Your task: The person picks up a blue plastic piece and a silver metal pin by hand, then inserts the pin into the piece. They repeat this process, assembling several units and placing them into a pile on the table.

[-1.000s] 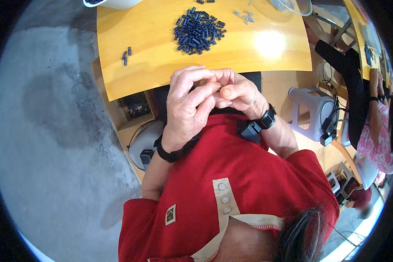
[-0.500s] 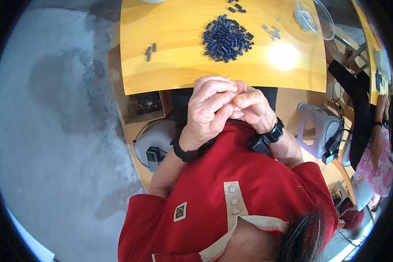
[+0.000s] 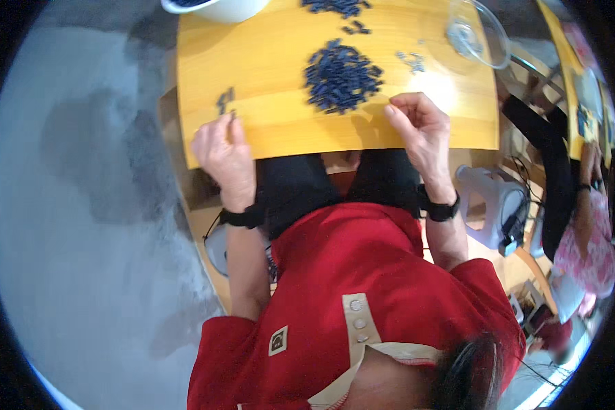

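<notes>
My left hand point(image 3: 224, 154) is hovering left of the dark pile point(image 3: 342, 76), a dark piece point(image 3: 233, 116) by its thumb, blur hiding whether I am pinching it. My right hand point(image 3: 425, 130) is curling loosely near the pile's right side, its grip unclear. Small dark pieces point(image 3: 223, 101) are lying left of the pile, apparently kept separate; clear bits point(image 3: 412, 62) are sitting right of it, seemingly to avoid mixing.

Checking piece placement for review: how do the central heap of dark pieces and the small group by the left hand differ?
The central heap has many pieces piled up; the small group has only a few. The small group lies by the left hand, the central heap nearer the right hand. Both are dark pieces on the yellow table.
</notes>
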Action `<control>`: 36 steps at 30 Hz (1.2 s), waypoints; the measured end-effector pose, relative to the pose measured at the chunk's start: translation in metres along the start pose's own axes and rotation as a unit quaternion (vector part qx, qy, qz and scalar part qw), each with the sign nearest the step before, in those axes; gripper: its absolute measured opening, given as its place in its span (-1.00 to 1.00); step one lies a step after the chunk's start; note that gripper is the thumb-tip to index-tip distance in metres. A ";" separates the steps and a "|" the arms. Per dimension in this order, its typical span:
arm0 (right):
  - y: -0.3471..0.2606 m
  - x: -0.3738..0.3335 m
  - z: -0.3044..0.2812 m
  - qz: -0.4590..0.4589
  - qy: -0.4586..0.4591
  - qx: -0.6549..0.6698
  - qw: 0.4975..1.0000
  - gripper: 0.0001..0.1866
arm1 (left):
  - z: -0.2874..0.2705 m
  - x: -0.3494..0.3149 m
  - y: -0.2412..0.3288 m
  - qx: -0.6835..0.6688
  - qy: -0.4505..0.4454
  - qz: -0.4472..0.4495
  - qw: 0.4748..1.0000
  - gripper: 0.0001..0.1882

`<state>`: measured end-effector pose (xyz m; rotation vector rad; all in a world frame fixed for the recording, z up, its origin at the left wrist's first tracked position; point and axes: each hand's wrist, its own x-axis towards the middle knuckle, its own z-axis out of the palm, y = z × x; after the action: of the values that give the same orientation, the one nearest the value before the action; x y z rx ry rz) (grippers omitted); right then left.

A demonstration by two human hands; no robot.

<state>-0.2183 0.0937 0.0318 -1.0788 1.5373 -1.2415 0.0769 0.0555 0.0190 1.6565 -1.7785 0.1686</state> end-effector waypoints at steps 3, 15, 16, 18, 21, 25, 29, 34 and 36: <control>-0.008 0.017 -0.010 -0.125 0.085 -0.201 0.968 -0.85 | -0.004 0.004 -0.004 0.053 0.007 0.024 0.998 -0.90; 0.015 0.068 -0.027 -0.280 -0.003 -0.516 0.810 -0.37 | 0.013 -0.014 -0.004 0.021 0.021 0.015 0.999 -0.78; 0.016 0.068 -0.027 -0.279 -0.030 -0.527 0.802 -0.37 | 0.014 -0.014 -0.004 0.019 0.020 0.017 0.999 -0.78; 0.016 0.067 -0.030 -0.287 -0.034 -0.538 0.792 -0.37 | 0.016 -0.013 -0.004 0.024 0.024 0.030 0.999 -0.79; 0.012 0.065 -0.031 -0.290 -0.059 -0.547 0.783 -0.36 | 0.017 -0.014 -0.009 0.030 0.024 0.040 0.998 -0.79; 0.012 0.052 -0.034 -0.279 -0.067 -0.534 0.795 -0.32 | 0.019 -0.013 -0.010 0.041 0.025 0.056 0.997 -0.80; 0.010 0.029 -0.036 -0.267 -0.090 -0.538 0.795 -0.28 | 0.018 -0.014 -0.012 0.046 0.021 0.053 0.997 -0.80; 0.008 0.005 -0.040 -0.254 -0.110 -0.537 0.797 -0.28 | 0.017 -0.013 -0.009 0.052 0.021 0.062 0.997 -0.80; 0.008 0.001 -0.039 -0.253 -0.109 -0.534 0.799 -0.28 | 0.016 -0.013 -0.009 0.048 0.024 0.062 0.997 -0.81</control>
<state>-0.2573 0.1032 0.0292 -2.3878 1.8281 -0.3968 0.0777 0.0565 -0.0038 1.5939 -1.8629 0.3525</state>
